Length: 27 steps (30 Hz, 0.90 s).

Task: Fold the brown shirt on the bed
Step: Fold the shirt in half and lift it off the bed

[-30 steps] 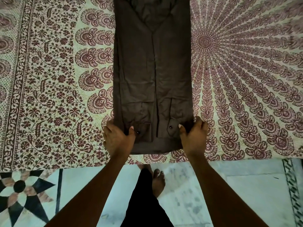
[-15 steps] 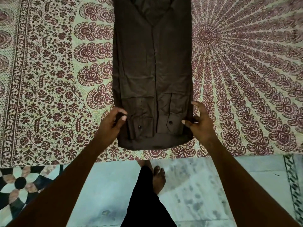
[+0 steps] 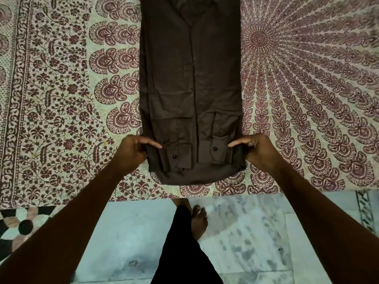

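Note:
The brown shirt (image 3: 190,85) lies flat on the bed as a long narrow strip, its sides folded in. Two buttoned cuffs show near its lower end, and the top runs out of the frame. My left hand (image 3: 131,150) pinches the shirt's left edge near the bottom, thumb on top of the cloth. My right hand (image 3: 256,149) pinches the right edge at the same height, thumb on top. The fingers of both hands are hidden under the fabric.
The bed (image 3: 61,99) is covered with a maroon and cream mandala-print sheet, its front edge just below the shirt. Below it lies a pale marble floor (image 3: 256,232) with a patterned inlay (image 3: 16,224) at the left. My bare foot (image 3: 198,220) and dark trouser leg stand there.
Both hands let go of the shirt's bottom corners, opened, moved up along the side edges, and now pinch the edges beside the cuffs.

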Motion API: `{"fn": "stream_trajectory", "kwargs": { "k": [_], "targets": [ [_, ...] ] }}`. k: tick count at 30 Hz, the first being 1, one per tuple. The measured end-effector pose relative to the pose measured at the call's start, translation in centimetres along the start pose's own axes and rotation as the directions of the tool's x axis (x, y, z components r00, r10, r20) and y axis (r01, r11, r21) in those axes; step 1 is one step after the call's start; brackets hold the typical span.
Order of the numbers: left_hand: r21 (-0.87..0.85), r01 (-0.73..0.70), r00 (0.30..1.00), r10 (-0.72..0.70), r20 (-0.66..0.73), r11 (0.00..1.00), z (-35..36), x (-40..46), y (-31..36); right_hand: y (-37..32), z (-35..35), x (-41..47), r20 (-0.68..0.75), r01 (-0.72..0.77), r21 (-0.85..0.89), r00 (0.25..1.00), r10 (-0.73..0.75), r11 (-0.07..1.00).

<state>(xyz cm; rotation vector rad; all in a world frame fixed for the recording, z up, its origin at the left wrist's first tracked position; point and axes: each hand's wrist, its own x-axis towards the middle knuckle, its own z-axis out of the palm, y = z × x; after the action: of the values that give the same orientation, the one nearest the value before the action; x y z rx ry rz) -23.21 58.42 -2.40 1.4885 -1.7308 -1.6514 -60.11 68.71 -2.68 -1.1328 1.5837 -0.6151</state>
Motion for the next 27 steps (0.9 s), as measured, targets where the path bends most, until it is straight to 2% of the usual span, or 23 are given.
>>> {"fn": "stream_trajectory", "kwargs": {
  "k": [2,3,4,6,7,9,12,15,18,27],
  "targets": [
    [0.231,-0.100,0.979,0.138,-0.151,0.968,0.2,0.4,0.2,0.5,0.0,0.4,-0.037,0.027,-0.077,0.999,-0.030,0.997],
    [0.331,-0.137,0.960,0.207,-0.188,0.934,-0.1,0.5,0.2,0.2,0.1,0.7,-0.079,0.043,-0.120,0.995,-0.053,0.992],
    [0.370,-0.189,0.950,0.265,-0.165,0.910,-0.2,0.7,0.3,-0.4,0.0,0.8,-0.116,0.059,-0.130,0.990,-0.074,0.990],
    [0.394,-0.249,0.945,0.312,-0.103,0.885,-0.7,0.9,0.7,-2.0,-0.3,1.0,-0.203,0.056,-0.127,0.976,-0.081,0.990],
    [0.358,-0.271,0.941,0.325,-0.099,0.894,-1.2,1.1,1.1,-2.7,-0.5,1.3,-0.269,0.091,-0.174,0.953,-0.136,0.981],
    [0.248,-0.303,0.930,0.342,-0.134,0.920,-1.7,2.1,3.0,-3.8,-0.4,1.8,-0.319,0.167,-0.111,0.928,-0.195,0.980],
    [-0.012,-0.245,0.957,0.240,-0.162,0.969,-2.0,3.9,6.1,-5.7,-1.5,3.4,-0.359,0.201,0.051,0.918,-0.170,0.978],
    [-0.237,-0.082,0.975,0.028,-0.222,0.968,-2.8,6.3,8.1,-7.4,-2.6,6.3,-0.379,0.190,0.144,0.917,-0.123,0.971],
    [-0.262,-0.041,0.958,-0.037,-0.286,0.964,-3.5,9.6,9.7,-9.5,-3.3,9.5,-0.424,0.191,0.231,0.902,-0.078,0.954],
    [-0.332,0.059,0.942,-0.163,-0.295,0.942,-6.5,16.9,9.7,-11.9,-6.1,17.2,-0.465,0.170,0.327,0.885,0.002,0.930]
  ]
}}
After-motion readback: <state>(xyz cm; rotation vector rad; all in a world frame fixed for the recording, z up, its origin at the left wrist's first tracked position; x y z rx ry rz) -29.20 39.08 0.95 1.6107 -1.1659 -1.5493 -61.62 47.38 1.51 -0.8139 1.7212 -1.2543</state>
